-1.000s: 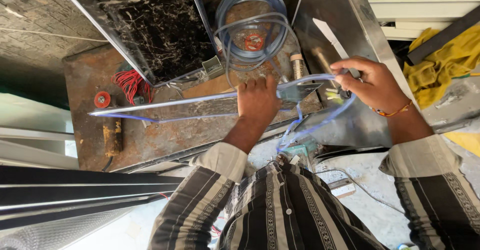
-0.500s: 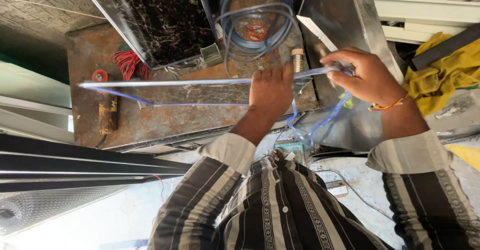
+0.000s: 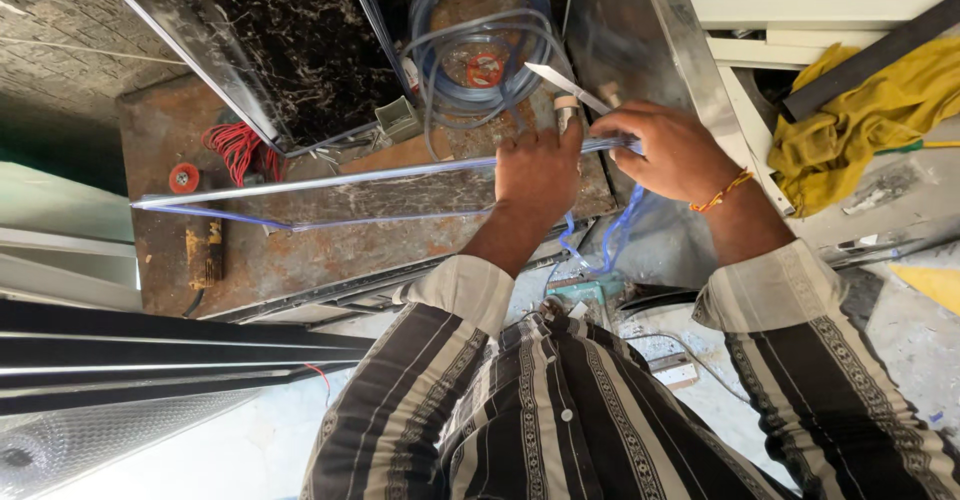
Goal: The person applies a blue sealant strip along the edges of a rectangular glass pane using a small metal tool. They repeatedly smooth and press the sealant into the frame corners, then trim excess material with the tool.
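Note:
A long thin metal strip (image 3: 330, 182) with blue film lies across a rusty metal worktop (image 3: 300, 250). My left hand (image 3: 538, 174) presses down on the strip near its right end, fingers spread. My right hand (image 3: 672, 150) grips the strip's right end, and a pale blade-like piece (image 3: 563, 85) sticks out from this hand. Loose blue film (image 3: 600, 245) hangs down below both hands.
A coil of clear blue tubing (image 3: 480, 50) and a dark marble-patterned panel (image 3: 290, 50) lie behind the strip. Red wire (image 3: 235, 150) and a red ring (image 3: 183, 177) sit at the left. A yellow cloth (image 3: 860, 120) lies at the right. Dark metal profiles (image 3: 150, 355) stack at the lower left.
The view has shifted, so the worktop and strip sit lower left in frame. My right hand has moved closer to my left hand along the strip's right end.

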### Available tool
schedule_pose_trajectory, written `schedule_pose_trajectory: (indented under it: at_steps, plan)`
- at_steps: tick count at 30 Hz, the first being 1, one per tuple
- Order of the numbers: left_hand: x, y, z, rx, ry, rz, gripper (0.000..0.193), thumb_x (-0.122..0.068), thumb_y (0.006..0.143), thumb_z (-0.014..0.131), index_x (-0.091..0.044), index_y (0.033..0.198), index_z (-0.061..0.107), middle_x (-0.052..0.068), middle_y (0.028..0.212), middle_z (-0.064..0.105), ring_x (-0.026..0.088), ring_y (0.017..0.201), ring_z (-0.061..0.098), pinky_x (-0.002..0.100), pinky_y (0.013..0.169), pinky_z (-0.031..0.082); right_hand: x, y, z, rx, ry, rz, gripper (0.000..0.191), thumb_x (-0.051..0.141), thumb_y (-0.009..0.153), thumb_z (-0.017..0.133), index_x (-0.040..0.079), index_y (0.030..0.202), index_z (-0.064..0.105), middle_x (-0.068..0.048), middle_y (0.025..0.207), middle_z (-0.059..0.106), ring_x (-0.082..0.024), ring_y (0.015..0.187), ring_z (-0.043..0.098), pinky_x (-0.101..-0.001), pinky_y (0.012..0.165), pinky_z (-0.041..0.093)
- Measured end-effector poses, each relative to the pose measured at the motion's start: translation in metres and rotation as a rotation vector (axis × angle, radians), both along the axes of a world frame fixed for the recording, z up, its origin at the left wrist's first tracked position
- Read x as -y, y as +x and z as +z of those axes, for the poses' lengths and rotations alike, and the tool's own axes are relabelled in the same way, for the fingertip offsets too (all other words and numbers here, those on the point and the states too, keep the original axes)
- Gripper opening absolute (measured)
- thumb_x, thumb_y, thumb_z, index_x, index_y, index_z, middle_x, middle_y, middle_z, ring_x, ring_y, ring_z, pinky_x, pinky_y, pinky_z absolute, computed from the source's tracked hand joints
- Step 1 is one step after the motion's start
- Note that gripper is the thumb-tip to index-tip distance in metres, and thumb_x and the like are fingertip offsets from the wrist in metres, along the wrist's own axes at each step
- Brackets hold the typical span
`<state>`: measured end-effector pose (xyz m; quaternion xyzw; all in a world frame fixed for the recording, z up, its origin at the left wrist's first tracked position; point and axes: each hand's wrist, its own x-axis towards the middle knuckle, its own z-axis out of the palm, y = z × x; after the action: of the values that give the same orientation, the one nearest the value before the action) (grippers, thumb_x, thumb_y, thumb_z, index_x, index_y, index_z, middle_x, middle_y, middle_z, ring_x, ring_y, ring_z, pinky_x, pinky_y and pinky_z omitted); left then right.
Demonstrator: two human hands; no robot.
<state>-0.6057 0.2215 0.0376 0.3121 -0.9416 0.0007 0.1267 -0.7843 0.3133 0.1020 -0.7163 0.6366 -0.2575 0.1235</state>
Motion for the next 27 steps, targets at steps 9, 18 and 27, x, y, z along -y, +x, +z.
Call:
schedule_pose_trajectory:
  at_steps: [9,18,27]
  plan:
    - [0.001,-0.001,0.003,-0.193,-0.19,-0.072,0.062,-0.022,0.085,0.064,-0.003,0.142,0.051,0.012,0.115,0.067,0.03,0.094,0.067,0.049,0.077,0.049,-0.026,0.011,-0.006,-0.017,-0.19,-0.199,0.026,0.007,0.098,0.068,0.011,0.124,0.071,-0.013,0.116,0.073,-0.032,0.102,0.071,-0.0407,0.088,0.056]
    - [0.033,0.021,0.016,-0.413,0.314,-0.218,0.022,-0.021,0.093,0.07,-0.008,0.109,0.065,0.011,0.112,0.069,0.035,0.097,0.07,0.047,0.081,0.057,-0.098,0.043,0.03,-0.032,-0.53,-0.587,0.042,0.007,0.114,0.055,0.003,0.155,0.047,-0.013,0.106,0.074,-0.027,0.09,0.073,-0.0388,0.079,0.058]
    - [0.045,0.029,0.009,-0.346,0.249,-0.245,0.019,-0.025,0.091,0.073,-0.01,0.1,0.066,0.009,0.1,0.07,0.034,0.091,0.071,0.046,0.078,0.059,-0.067,0.134,-0.013,-0.199,-0.178,-0.603,0.053,0.022,0.104,0.062,0.008,0.154,0.051,-0.008,0.057,0.058,-0.028,0.047,0.058,-0.0442,0.048,0.046]
